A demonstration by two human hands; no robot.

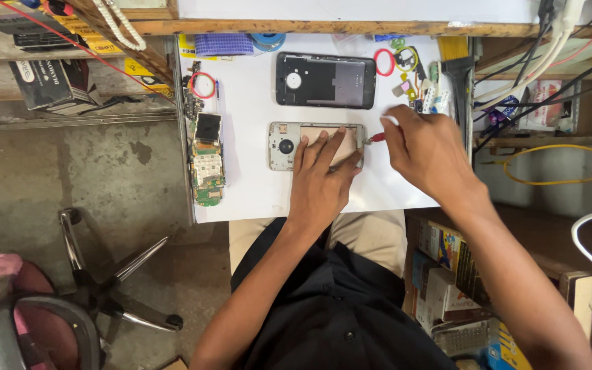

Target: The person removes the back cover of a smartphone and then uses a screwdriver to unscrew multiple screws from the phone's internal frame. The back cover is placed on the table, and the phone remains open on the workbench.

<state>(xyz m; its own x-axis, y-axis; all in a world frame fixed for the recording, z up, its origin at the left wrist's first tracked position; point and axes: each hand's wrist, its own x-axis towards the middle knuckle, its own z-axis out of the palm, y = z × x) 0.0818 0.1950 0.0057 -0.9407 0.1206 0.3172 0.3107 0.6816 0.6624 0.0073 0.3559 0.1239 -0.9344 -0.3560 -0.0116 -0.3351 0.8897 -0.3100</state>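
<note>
On the white desk (255, 137), a silver-framed smartphone body with its back cover off (315, 145) lies flat, camera end toward the person's left. The left hand (323, 181) presses down on it with fingers spread, pinning it rather than closing around it, so that grip is flat and released. The right hand (427, 152) pinches a small red-handled screwdriver (375, 138) in a clenched grip, its tip set at the right-hand edge of the phone body.

The dark rectangular back cover with a round hole (325, 80) lies apart, further up the desk, so the opening of the phone looks done. Judging by the tool at the frame, the work is now on the screws or the inner plate; I cannot tell how many screws are out. The inner frame looks in place, so stripping it further seems left to do.

Off to the left lies a green bare circuit board from another handset (207, 161), with a red ring (202, 85) above it. Small parts and tools (419, 82) crowd the desk's top right corner.
</note>
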